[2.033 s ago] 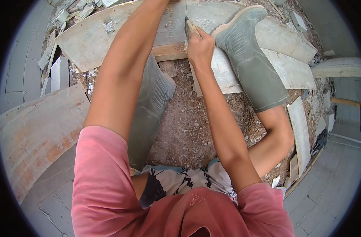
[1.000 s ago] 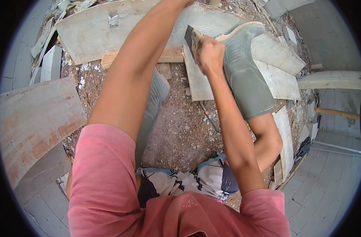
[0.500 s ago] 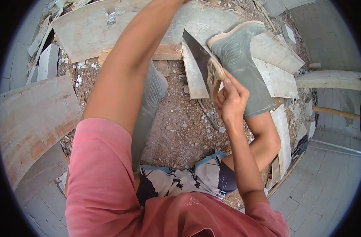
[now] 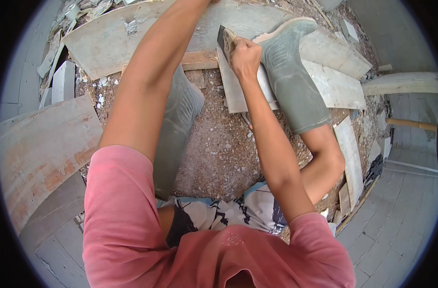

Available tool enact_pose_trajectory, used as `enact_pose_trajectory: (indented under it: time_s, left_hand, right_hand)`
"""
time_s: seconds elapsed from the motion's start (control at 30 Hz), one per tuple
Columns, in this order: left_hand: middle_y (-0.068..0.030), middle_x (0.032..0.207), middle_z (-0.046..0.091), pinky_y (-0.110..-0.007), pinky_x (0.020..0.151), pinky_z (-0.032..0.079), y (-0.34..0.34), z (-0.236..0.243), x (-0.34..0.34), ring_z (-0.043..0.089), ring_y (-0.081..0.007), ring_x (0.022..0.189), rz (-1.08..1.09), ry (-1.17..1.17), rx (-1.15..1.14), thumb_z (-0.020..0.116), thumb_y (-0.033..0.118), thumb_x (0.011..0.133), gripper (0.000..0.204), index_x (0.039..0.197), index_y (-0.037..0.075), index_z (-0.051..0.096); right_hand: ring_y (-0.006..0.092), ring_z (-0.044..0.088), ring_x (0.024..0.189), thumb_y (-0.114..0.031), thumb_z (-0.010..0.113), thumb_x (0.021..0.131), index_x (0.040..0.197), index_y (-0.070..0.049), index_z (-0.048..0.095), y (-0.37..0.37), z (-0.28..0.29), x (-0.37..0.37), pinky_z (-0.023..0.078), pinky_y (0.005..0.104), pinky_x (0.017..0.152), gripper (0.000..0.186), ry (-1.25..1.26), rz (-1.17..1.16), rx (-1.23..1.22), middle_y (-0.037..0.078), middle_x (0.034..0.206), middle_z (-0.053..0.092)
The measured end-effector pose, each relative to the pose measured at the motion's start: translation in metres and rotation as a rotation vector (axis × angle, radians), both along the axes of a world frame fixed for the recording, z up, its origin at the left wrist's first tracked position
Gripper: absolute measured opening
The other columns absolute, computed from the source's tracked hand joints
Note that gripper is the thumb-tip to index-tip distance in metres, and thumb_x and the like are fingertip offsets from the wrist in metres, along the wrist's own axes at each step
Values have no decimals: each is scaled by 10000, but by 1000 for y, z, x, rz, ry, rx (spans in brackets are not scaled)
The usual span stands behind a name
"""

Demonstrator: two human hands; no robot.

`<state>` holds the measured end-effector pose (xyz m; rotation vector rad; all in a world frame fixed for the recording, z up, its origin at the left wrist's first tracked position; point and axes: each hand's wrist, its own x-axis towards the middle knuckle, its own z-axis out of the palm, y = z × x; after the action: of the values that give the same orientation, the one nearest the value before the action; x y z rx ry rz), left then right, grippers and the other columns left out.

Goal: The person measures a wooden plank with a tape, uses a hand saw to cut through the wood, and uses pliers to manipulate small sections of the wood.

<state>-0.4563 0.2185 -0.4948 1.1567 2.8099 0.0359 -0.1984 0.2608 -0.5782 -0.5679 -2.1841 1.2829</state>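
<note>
My right hand [image 4: 246,58] is closed round the wooden handle of a handsaw [image 4: 222,39]. Only a short stretch of the dark blade shows, over the near part of a long, worn pale board [image 4: 104,41]. My left arm [image 4: 154,72] stretches forward across that board; its hand lies at or past the upper edge, so its fingers cannot be made out. A reddish wooden batten [image 4: 199,60] sits under the board's near edge. Beside the saw, a smaller pale board [image 4: 235,98] lies partly beneath my right forearm.
My green rubber boots [image 4: 295,81] stand on either side of the gravelly ground [image 4: 214,153]. Another stained board [image 4: 46,153] leans at the left. White offcuts and broken pieces lie around, and a bamboo pole [image 4: 410,124] sticks out at the right.
My right hand has pushed the saw forward and to the left, so less of the blade shows. My right forearm now covers most of the slim tool on the ground.
</note>
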Motion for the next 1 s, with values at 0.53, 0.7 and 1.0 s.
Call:
enact_pose_trajectory:
  time_s: [0.53,0.7,1.0]
  left_hand:
    - [-223,1018,691,-460,801,545,-43,-39,-21,675,-366,969,-24,244,195,544,72,847,200,895,10,728]
    - [-202,1048,694,-434,826,548,-5,-17,-17,675,-331,996,-145,208,163,600,112,840,188,955,42,731]
    - [-198,1089,686,-443,864,537,-31,-8,-23,664,-335,1028,-169,125,197,645,88,804,212,991,16,715]
  right_hand:
    - [71,335,390,-111,440,942,1021,94,663,-59,23,55,246,250,362,313,-79,119,-406,5,521,444]
    - [68,338,390,-123,450,946,973,72,675,-16,-23,17,236,253,360,299,-88,-34,-263,2,512,435]
    - [76,361,383,-159,536,918,788,25,639,26,14,4,247,256,353,247,-166,236,422,3,521,481]
